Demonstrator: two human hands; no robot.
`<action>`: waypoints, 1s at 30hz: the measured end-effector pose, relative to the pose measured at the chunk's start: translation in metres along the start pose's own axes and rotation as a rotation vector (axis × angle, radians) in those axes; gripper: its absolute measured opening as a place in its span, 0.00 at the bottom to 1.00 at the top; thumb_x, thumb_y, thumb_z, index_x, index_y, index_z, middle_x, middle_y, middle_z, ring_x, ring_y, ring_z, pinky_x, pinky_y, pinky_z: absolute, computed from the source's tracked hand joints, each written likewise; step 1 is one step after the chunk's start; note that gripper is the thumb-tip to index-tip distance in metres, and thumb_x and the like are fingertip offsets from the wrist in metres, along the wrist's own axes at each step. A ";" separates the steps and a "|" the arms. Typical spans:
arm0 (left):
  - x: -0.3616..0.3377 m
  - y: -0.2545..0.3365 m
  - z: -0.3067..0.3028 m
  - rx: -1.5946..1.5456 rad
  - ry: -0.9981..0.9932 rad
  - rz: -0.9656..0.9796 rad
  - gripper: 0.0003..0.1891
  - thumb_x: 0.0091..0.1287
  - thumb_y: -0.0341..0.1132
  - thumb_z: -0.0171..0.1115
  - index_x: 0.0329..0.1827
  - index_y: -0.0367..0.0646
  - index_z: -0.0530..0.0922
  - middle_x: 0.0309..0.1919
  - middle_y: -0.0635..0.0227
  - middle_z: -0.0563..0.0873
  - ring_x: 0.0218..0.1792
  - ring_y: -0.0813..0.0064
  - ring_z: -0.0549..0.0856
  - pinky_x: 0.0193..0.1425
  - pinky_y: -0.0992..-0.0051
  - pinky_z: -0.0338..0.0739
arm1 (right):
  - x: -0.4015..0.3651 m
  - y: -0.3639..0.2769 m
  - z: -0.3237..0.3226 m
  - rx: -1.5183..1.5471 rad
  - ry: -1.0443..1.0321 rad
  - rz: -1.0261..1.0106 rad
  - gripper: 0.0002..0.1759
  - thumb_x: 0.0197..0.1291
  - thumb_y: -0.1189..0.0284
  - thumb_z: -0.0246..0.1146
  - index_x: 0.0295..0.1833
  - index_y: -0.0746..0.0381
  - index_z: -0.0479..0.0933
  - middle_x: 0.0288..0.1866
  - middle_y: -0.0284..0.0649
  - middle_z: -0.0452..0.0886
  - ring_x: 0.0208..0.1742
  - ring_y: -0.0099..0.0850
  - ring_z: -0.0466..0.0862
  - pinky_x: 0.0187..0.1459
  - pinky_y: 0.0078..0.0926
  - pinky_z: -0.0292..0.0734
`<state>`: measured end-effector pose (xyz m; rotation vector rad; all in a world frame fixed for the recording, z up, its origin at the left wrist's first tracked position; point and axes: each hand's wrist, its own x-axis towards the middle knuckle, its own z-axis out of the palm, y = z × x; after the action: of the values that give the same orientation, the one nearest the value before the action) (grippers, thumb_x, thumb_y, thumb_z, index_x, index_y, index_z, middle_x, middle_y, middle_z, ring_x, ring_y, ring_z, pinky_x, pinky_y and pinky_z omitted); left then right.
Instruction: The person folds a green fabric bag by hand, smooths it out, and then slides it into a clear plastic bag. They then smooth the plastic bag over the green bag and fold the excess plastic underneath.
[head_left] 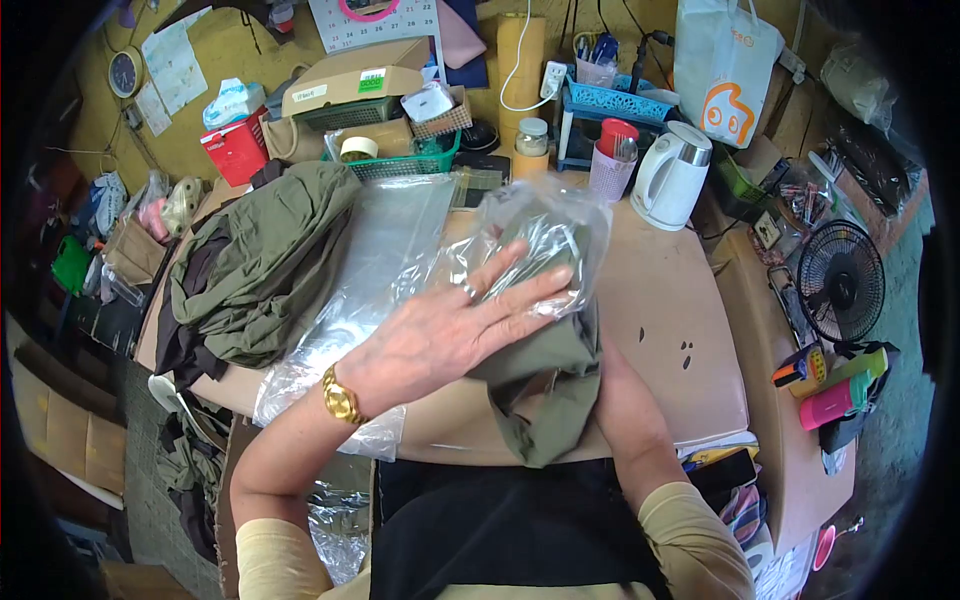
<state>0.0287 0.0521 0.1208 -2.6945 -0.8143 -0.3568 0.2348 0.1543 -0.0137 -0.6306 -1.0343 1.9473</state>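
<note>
My left hand (430, 335), with a ring and a gold watch on its wrist, lies across a clear plastic bag (590, 215). Its fingers stretch out flat over the plastic. An olive-green garment (545, 415) is partly inside this bag, and its lower part hangs out toward the table's front edge. Of my right arm, the wrist (625, 385) shows at the garment's right side. The right hand itself is hidden behind the garment and bag, so its fingers cannot be made out.
A pile of olive and dark garments (270, 260) lies at the left of the table (690, 330). Flat clear plastic bags (385, 240) lie beside it. Along the back stand a green basket (400, 165), a jar (531, 135) and a white kettle (675, 180). A black fan (840, 280) is at right.
</note>
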 end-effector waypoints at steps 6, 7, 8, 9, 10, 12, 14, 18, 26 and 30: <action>-0.027 -0.009 0.035 -0.215 -0.124 -0.149 0.50 0.55 0.16 0.56 0.84 0.52 0.53 0.84 0.65 0.54 0.81 0.46 0.57 0.73 0.63 0.74 | 0.013 -0.014 0.008 -0.016 0.022 0.026 0.45 0.51 0.77 0.72 0.76 0.66 0.65 0.70 0.44 0.75 0.65 0.38 0.80 0.65 0.38 0.77; -0.026 -0.016 0.035 -0.367 -0.039 -0.184 0.51 0.54 0.16 0.59 0.84 0.50 0.51 0.83 0.62 0.55 0.81 0.44 0.55 0.77 0.60 0.69 | 0.015 -0.016 0.011 -0.022 0.021 0.032 0.44 0.51 0.76 0.71 0.76 0.66 0.65 0.70 0.44 0.75 0.65 0.38 0.80 0.65 0.37 0.77; -0.023 -0.021 0.034 -0.522 0.045 -0.219 0.52 0.53 0.16 0.61 0.85 0.47 0.50 0.83 0.59 0.57 0.81 0.42 0.54 0.80 0.57 0.63 | 0.015 -0.020 0.015 -0.033 0.028 0.031 0.44 0.52 0.76 0.71 0.76 0.66 0.65 0.70 0.44 0.76 0.65 0.38 0.80 0.65 0.37 0.77; -0.019 -0.024 0.032 -0.543 0.091 -0.173 0.53 0.53 0.17 0.64 0.84 0.44 0.49 0.82 0.54 0.58 0.81 0.40 0.52 0.83 0.54 0.57 | 0.017 -0.022 0.017 -0.049 0.037 0.035 0.43 0.52 0.75 0.71 0.76 0.66 0.65 0.70 0.43 0.76 0.65 0.38 0.80 0.65 0.37 0.77; -0.017 -0.025 0.028 -0.549 0.094 -0.174 0.53 0.53 0.17 0.64 0.84 0.44 0.49 0.82 0.54 0.58 0.81 0.40 0.52 0.83 0.54 0.57 | 0.020 -0.025 0.021 -0.068 0.044 0.035 0.42 0.53 0.75 0.71 0.76 0.66 0.65 0.70 0.43 0.76 0.65 0.38 0.81 0.65 0.36 0.77; -0.013 -0.024 0.019 -0.447 0.083 -0.162 0.50 0.57 0.20 0.64 0.84 0.45 0.50 0.81 0.55 0.59 0.82 0.40 0.52 0.83 0.52 0.55 | 0.039 -0.024 0.015 -0.108 0.040 0.024 0.41 0.53 0.75 0.71 0.74 0.66 0.67 0.69 0.44 0.76 0.65 0.39 0.81 0.64 0.37 0.77; -0.015 -0.018 0.013 -0.379 0.080 -0.172 0.46 0.61 0.21 0.59 0.85 0.47 0.51 0.82 0.59 0.58 0.82 0.42 0.52 0.82 0.45 0.53 | 0.053 -0.026 0.006 -0.196 0.047 -0.005 0.39 0.52 0.74 0.71 0.72 0.66 0.69 0.69 0.45 0.77 0.64 0.40 0.81 0.63 0.37 0.77; -0.030 0.009 0.011 -0.091 -0.130 -0.148 0.43 0.63 0.20 0.51 0.84 0.51 0.52 0.84 0.66 0.54 0.83 0.45 0.50 0.78 0.30 0.47 | 0.088 -0.040 -0.026 -0.664 0.082 -0.132 0.35 0.52 0.73 0.71 0.68 0.67 0.73 0.67 0.47 0.78 0.64 0.42 0.81 0.62 0.39 0.77; -0.028 0.006 0.041 -0.419 0.101 -0.517 0.55 0.47 0.15 0.51 0.85 0.40 0.42 0.83 0.44 0.44 0.82 0.35 0.43 0.81 0.36 0.41 | 0.036 -0.089 0.055 -2.161 0.332 -1.042 0.14 0.52 0.66 0.67 0.40 0.65 0.85 0.40 0.53 0.84 0.45 0.53 0.85 0.47 0.50 0.79; -0.024 0.021 0.049 -0.295 0.139 -0.562 0.54 0.48 0.17 0.56 0.84 0.38 0.46 0.83 0.43 0.46 0.82 0.36 0.45 0.79 0.34 0.43 | 0.005 -0.064 0.081 -1.495 -0.614 0.010 0.19 0.54 0.64 0.67 0.46 0.68 0.85 0.51 0.58 0.85 0.48 0.55 0.86 0.56 0.40 0.80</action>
<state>0.0285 0.0410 0.0638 -2.6038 -1.5767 -0.8361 0.2006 0.1447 0.0834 -0.7457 -2.8687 1.0381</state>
